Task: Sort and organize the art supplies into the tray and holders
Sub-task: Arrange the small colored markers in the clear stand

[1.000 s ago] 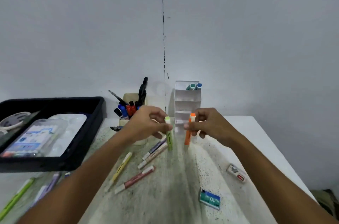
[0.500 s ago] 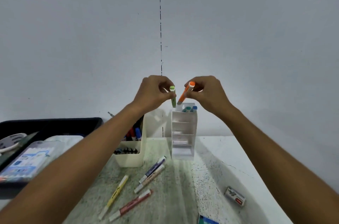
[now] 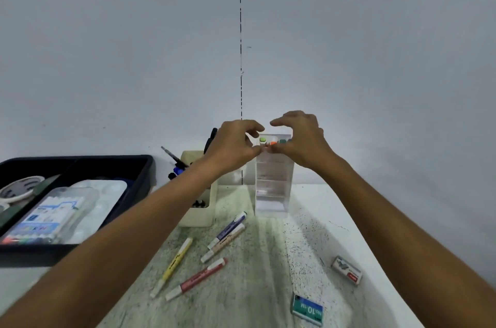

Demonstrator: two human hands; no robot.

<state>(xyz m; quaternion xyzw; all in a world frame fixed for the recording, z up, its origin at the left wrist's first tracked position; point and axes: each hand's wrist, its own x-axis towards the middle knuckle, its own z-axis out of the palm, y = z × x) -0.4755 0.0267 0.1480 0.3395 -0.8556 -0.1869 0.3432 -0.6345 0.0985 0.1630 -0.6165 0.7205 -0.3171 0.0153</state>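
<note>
I see both arms stretched forward over the bench (image 3: 308, 193). My left hand (image 3: 233, 145) and right hand (image 3: 300, 139) hover at the white tiered holder (image 3: 273, 182), fingers loosely curled, released, just above the green highlighter (image 3: 262, 140) and orange highlighter (image 3: 273, 143) standing in its top.

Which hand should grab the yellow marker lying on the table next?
Probably the left hand. The yellow marker lies on its side of the speckled table, below the left forearm. The right hand would have to cross over the pink marker.
</note>
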